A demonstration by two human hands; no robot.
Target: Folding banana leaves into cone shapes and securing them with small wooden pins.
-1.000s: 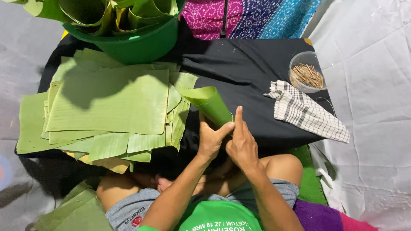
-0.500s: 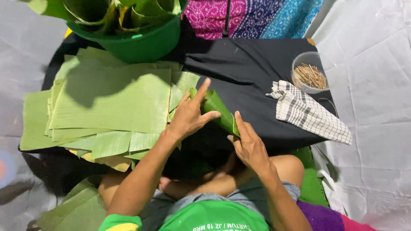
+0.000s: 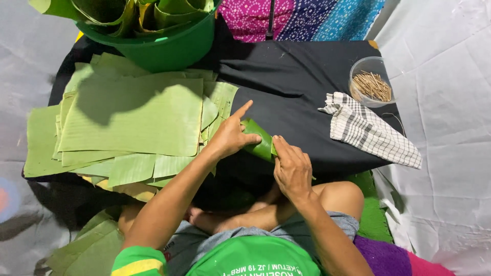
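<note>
We've got the rolled leaf cone (image 3: 260, 142) lying near the front edge of the black table (image 3: 307, 76), caught between both hands. Our left hand (image 3: 231, 135) curls around its upper end, forefinger pointing out; our right hand (image 3: 292, 168) closes on the lower end. Just left, touching our left wrist, sits the stack of cut leaves (image 3: 133, 120). Toward the right edge: checked cloth (image 3: 371, 130), bowl of sticks (image 3: 372, 82). Green bucket (image 3: 163, 41) at the back.

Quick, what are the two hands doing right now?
Left hand: holds the rolled green leaf, index finger sticking out.
Right hand: fingers pressed on the leaf's near end; a full grip cannot be told.
</note>
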